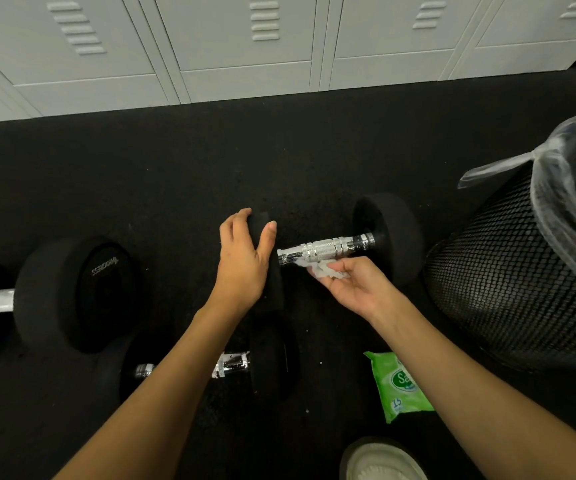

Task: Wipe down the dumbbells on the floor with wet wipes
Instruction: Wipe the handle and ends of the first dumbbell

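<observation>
A black dumbbell with a chrome knurled handle [324, 250] lies on the dark floor in the middle. My left hand [243, 263] grips its left weight head, fingers curled over the top edge. My right hand [355, 285] holds a crumpled white wet wipe [323, 270] against the underside of the handle. A second dumbbell [269, 362] lies nearer me, partly hidden by my left forearm. A third, larger dumbbell [75, 292] lies at the left. A green wet wipes pack [399, 386] rests on the floor at the lower right.
A black mesh waste bin [508, 282] lined with a clear plastic bag stands at the right, close to the dumbbell's far head. Grey lockers [245, 46] run along the back. A white shoe [380, 460] shows at the bottom edge.
</observation>
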`<state>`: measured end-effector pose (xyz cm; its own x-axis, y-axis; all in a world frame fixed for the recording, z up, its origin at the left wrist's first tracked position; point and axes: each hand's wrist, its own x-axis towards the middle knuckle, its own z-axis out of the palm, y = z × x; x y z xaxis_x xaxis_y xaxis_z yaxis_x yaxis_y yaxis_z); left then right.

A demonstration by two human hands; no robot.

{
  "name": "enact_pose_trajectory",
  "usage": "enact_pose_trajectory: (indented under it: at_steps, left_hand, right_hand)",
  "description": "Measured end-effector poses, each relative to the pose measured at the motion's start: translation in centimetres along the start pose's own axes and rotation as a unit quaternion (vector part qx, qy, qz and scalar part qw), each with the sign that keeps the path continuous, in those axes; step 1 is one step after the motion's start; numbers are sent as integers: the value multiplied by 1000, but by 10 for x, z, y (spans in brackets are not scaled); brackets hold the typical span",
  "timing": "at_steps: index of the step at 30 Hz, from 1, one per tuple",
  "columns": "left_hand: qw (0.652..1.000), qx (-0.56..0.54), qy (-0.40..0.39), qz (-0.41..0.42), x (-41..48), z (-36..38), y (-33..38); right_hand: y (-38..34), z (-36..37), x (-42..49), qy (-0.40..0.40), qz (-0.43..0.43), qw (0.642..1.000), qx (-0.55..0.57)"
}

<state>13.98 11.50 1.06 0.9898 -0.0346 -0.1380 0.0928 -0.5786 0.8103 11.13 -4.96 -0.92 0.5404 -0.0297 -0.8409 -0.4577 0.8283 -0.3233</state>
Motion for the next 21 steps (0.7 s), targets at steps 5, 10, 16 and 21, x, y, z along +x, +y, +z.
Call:
enact_pose_trajectory:
  at_steps: [5, 10, 16, 21]
  left_hand:
    - [1000, -4, 2, 3, -2, 0, -1]
    - [1000, -5, 5, 2, -1, 1, 0]
    - [1000, -6, 4, 4, -3, 1, -2]
    - [1000, -9, 1, 7, -7, 1, -2]
  right_hand:
    - [-11, -10, -17, -2, 14, 1000, 28]
    - [-9, 0, -7, -6, 3, 1000, 22]
    - [5, 10, -6, -54, -11, 998, -6]
    - [1, 0, -9, -4, -1, 1000, -12]
